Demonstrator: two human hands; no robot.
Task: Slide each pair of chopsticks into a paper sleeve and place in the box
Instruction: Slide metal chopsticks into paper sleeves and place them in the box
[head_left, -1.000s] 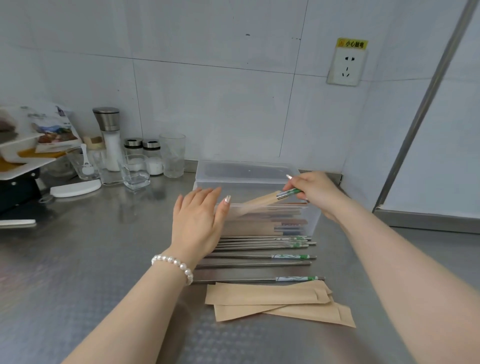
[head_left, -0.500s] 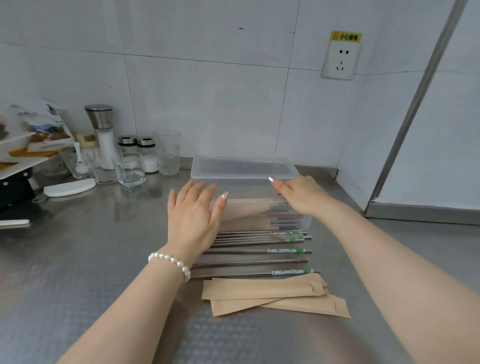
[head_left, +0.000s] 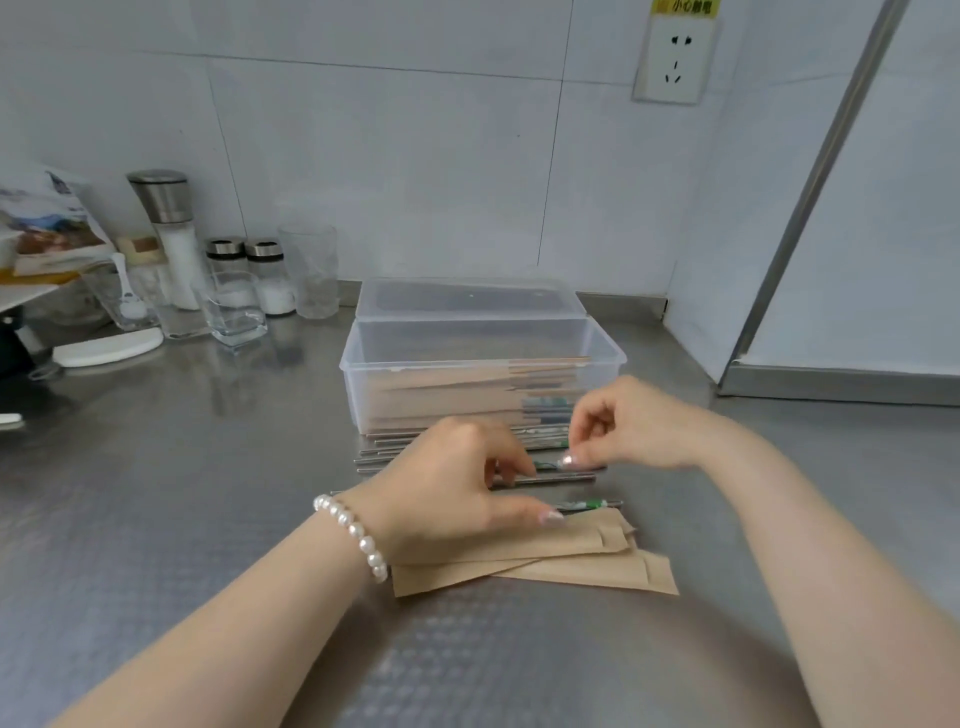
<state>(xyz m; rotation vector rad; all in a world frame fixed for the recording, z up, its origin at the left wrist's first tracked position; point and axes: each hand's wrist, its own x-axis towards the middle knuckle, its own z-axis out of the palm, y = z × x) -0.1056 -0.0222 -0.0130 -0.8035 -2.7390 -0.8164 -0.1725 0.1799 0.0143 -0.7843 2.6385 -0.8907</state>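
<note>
Two bare hands, the left hand (head_left: 447, 483) and the right hand (head_left: 631, 423), on a steel counter. One clear plastic box (head_left: 483, 358) with one lid (head_left: 470, 299) behind it. About three loose paper sleeves (head_left: 571, 558). Several metal chopsticks (head_left: 545, 479), exact count unclear. Two small shakers (head_left: 249, 260), one tall grinder (head_left: 169, 234), one wall socket (head_left: 675, 57).

White tiled walls (head_left: 395, 156) meet in a corner behind a brushed steel worktop (head_left: 156, 493). A wall socket (head_left: 675, 60) with a yellow label sits high on the right, beside a slanting metal frame strip (head_left: 810, 192). Soft, even light falls throughout.
</note>
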